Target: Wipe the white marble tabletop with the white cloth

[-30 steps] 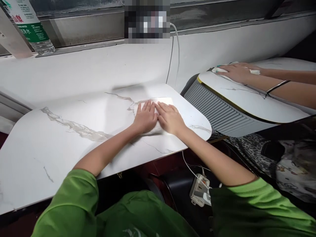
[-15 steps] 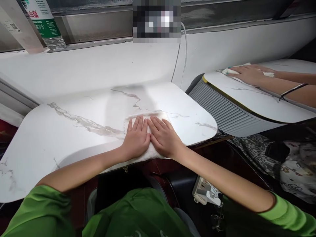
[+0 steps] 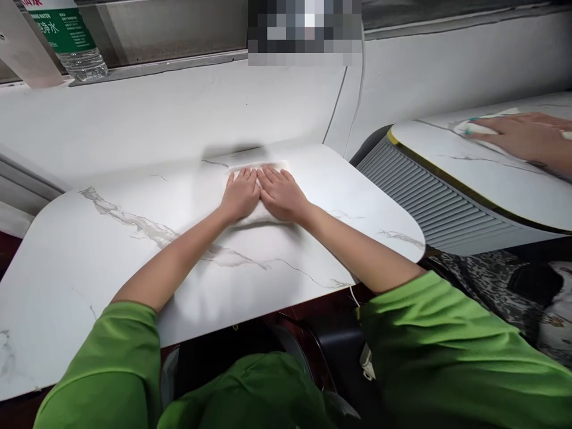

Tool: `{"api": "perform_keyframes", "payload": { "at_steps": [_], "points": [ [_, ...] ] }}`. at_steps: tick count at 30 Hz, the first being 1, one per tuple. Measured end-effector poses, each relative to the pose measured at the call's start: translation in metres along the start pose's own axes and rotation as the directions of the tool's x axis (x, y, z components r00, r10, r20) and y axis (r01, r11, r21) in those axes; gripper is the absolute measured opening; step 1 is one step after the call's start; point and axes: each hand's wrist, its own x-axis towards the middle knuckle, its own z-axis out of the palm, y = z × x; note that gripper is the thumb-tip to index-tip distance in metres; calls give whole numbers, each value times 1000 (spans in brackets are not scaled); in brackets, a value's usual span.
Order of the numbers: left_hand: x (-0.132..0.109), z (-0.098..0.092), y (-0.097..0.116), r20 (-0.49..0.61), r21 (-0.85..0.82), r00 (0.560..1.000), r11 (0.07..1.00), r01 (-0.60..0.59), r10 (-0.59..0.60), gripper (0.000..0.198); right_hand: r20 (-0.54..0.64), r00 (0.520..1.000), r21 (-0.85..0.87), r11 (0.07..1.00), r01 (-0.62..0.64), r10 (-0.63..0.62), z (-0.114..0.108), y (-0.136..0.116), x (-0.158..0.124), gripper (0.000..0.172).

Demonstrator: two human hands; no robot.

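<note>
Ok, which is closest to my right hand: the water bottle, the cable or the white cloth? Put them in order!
1. White cloth: touching, pressed flat under the right hand.
2. Cable: behind the hand, running up the back wall.
3. Water bottle: far left, on the ledge.

Left hand [image 3: 241, 195], right hand [image 3: 280, 196] flat, touching (arms outstretched).

Left hand [image 3: 241, 194] and right hand [image 3: 280, 195] side by side on cloth [image 3: 255, 215] on worktop [image 3: 111, 250]; water bottle [image 3: 67, 37] behind left, co-worker's hand [image 3: 522, 136] right.
</note>
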Motion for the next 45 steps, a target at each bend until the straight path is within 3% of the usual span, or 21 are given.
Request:
{"api": "perform_keyframes", "payload": {
  "at_steps": [6, 11, 16, 21, 27, 33, 38, 45],
  "points": [
    [54, -4, -28, -37, 21, 999, 1000, -12, 13, 56, 30, 999, 72, 997, -35, 33, 8, 21, 61, 68],
    [79, -1, -43, -118, 47, 992, 998, -31, 37, 52, -37, 999, 74, 997, -10, 13, 12, 31, 88, 65],
    [89, 3, -49, -119, 42, 993, 999, -17, 22, 52, -57, 998, 69, 998, -3, 7, 13, 35, 96, 63],
    [81, 1, -43, -90, 59, 996, 998, 26, -20, 55, -56, 998, 70, 997, -19, 23, 11, 29, 88, 64],
    [50, 1, -33, -41, 71, 999, 997, 32, -29, 57, 20, 998, 38, 997, -66, 65, 1, 7, 58, 65],
    [2, 0, -24, 2, 51, 1000, 999, -1, 1, 58, -7, 999, 2, 999, -34, 34, 4, -17, 17, 65],
    [-56, 0, -17, 19, 61, 1000, 998, -14, 13, 58, -63, 998, 43, 999, 13, -10, 9, -47, -28, 64],
    [-144, -3, -12, 15, 58, 1000, 998, -6, 5, 59, -55, 996, 60, 995, 76, -73, 1, -104, -90, 65]
  ]
}}
